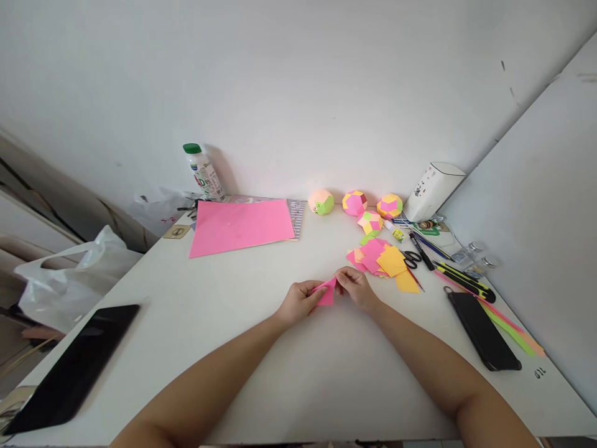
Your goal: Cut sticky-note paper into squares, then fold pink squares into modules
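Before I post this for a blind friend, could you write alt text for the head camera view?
A person's left hand and right hand pinch a small pink paper piece over a white table. Beyond lie a pile of pink and orange paper cutouts and four multicoloured paper polyhedra; a large pink sheet lies farther left.

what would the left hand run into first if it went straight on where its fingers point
Past the small pink paper it holds, the left hand would probably meet the right hand first, which is at the paper's upper right corner; exact depth is hard to judge in this one view.
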Available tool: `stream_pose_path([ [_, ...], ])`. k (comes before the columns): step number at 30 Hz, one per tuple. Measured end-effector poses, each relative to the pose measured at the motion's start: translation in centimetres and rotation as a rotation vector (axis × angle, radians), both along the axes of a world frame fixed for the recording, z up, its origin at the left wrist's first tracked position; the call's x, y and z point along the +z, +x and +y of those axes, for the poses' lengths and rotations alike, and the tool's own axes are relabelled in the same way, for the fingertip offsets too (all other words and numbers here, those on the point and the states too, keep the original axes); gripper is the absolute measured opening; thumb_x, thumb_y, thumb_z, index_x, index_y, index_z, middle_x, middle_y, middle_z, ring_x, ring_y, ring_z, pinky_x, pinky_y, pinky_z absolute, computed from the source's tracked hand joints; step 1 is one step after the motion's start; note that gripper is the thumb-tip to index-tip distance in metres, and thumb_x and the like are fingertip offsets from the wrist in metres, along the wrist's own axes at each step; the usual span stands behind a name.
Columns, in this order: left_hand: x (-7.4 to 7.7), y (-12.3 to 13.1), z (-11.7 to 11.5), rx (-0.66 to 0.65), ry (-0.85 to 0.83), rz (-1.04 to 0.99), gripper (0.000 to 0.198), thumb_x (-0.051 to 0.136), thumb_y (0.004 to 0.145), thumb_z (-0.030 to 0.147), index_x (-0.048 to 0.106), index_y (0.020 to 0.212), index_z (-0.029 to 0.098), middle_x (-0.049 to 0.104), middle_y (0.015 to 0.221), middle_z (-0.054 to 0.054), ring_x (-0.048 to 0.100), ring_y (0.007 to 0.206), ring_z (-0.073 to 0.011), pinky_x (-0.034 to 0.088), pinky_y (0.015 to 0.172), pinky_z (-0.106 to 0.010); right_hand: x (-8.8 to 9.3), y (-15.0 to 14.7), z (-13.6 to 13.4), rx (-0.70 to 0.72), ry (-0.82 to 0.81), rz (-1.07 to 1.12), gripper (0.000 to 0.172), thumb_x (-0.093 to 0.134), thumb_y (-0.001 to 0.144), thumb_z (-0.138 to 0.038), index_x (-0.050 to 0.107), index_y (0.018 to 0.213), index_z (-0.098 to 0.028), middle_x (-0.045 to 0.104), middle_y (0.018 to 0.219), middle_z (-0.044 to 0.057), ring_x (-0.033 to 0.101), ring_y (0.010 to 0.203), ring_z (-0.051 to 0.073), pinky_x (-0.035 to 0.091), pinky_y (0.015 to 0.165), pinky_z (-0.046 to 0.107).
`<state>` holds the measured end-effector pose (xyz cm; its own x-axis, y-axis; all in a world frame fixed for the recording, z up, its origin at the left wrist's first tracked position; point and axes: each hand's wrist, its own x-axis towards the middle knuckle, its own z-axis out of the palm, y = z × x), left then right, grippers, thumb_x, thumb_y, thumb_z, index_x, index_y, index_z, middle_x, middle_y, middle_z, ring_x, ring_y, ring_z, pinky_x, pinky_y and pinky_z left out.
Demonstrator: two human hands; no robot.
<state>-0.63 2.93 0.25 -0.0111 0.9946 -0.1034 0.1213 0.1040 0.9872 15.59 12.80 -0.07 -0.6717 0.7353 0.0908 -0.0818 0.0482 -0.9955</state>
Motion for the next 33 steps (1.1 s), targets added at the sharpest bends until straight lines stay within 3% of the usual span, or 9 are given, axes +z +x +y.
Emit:
stream_pose_path([
  [9, 0.1, -0.1, 0.1, 0.021, -0.017, -0.053, 0.055, 0.053, 0.081, 0.058, 0.067, 0.106, 0.011, 0.040, 0.044, 0.006, 0.032, 0.039, -0.0065, 0.026, 0.039, -0.020, -0.5, -0.3, 0.2, -0.021, -0.141, 0.087, 0.034, 0.053, 0.086, -0.053, 0.060, 0.086, -0.019, 0.058, 0.064, -0.001, 0.053, 0.052, 0.012, 0.040, 0.047, 0.024],
  [17, 0.1, -0.1, 0.1, 0.036, -0.020, -0.076, 0.052, 0.054, 0.080, 0.057, 0.067, 0.102, 0.012, 0.041, 0.044, 0.006, 0.035, 0.039, -0.0068, 0.028, 0.039, -0.020, -0.3, -0.1, 0.2, -0.002, -0.087, 0.047, 0.035, 0.052, 0.086, -0.052, 0.063, 0.087, -0.019, 0.060, 0.066, 0.001, 0.054, 0.054, 0.012, 0.042, 0.049, 0.025],
  [22, 0.1, -0.1, 0.1, 0.037, -0.028, -0.083, 0.049, 0.054, 0.081, 0.056, 0.067, 0.097, 0.012, 0.043, 0.046, 0.006, 0.036, 0.040, -0.0065, 0.028, 0.039, -0.019, 0.1, -0.1, 0.0, 0.003, -0.057, 0.004, 0.025, 0.068, 0.076, -0.041, 0.065, 0.088, -0.020, 0.057, 0.060, -0.003, 0.051, 0.052, 0.011, 0.043, 0.051, 0.025],
  [33, -0.1, -0.2, 0.0, 0.020, -0.024, -0.050, 0.049, 0.053, 0.081, 0.055, 0.067, 0.100, 0.012, 0.043, 0.046, 0.005, 0.036, 0.040, -0.0068, 0.028, 0.039, -0.019, 0.3, -0.3, 0.0, -0.035, -0.006, -0.032, 0.019, 0.071, 0.072, -0.037, 0.067, 0.074, -0.019, 0.058, 0.058, -0.003, 0.050, 0.052, 0.011, 0.043, 0.052, 0.027],
])
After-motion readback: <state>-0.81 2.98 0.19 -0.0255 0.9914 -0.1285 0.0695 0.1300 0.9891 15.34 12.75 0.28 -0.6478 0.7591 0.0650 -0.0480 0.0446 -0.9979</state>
